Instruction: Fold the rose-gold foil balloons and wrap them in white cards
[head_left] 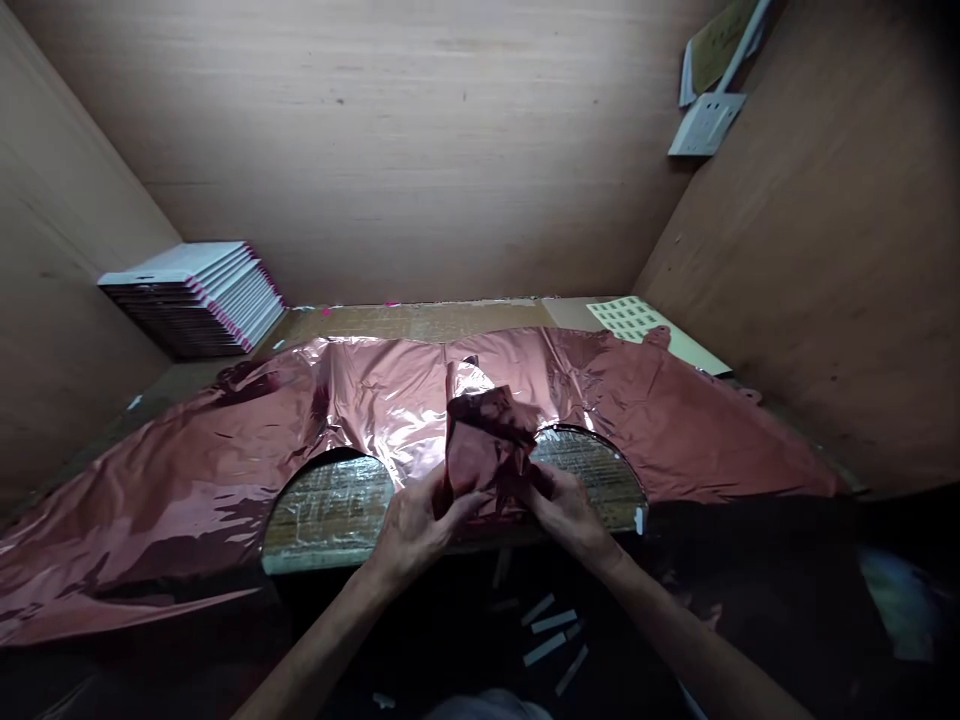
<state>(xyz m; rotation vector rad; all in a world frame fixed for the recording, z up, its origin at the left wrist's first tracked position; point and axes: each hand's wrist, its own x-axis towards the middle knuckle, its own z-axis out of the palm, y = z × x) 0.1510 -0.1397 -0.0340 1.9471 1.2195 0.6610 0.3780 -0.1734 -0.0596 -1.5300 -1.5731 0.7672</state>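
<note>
A large flat, shiny rose-coloured foil balloon [705, 430] with small tabs on its edge spreads across the table. It drapes over the front edge on both sides. At its middle, a crumpled, folded part stands up between my hands. My left hand [420, 520] grips the left side of this part, thumb pointing inward. On the right side, my right hand [562, 505] has its fingers closed on the gathered foil. My right fingertips are partly hidden in the folds.
A stack of flat white packs [202, 295] with pink edges stands at the back left. A yellowish sticker sheet [645, 330] lies at the back right. Wooden panels [420, 150] enclose the table, and a socket box [706, 123] hangs at right. Several pale strips [547, 645] lie below the table edge.
</note>
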